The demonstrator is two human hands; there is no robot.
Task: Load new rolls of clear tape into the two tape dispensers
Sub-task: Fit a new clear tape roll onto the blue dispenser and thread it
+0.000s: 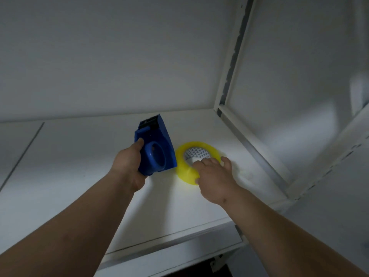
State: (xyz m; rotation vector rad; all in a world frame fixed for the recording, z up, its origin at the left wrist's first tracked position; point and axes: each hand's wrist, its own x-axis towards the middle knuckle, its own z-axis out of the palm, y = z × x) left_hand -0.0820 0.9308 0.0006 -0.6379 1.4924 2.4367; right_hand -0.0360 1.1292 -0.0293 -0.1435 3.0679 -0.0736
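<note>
My left hand [129, 166] grips a blue tape dispenser [154, 145], lifted just above the white shelf, with its toothed cutter pointing away from me and its empty round hub facing up. To its right a yellowish clear tape roll [184, 169] with a white patterned core lies flat on the shelf. My right hand [214, 176] lies over the roll's near right side, fingers curled around its rim and into the core. Only one dispenser is in view.
The white shelf [79, 176] ends in a back wall [119, 56]. A white metal upright and frame [235, 76] close off the right side. The shelf's front edge [169, 248] runs below my forearms.
</note>
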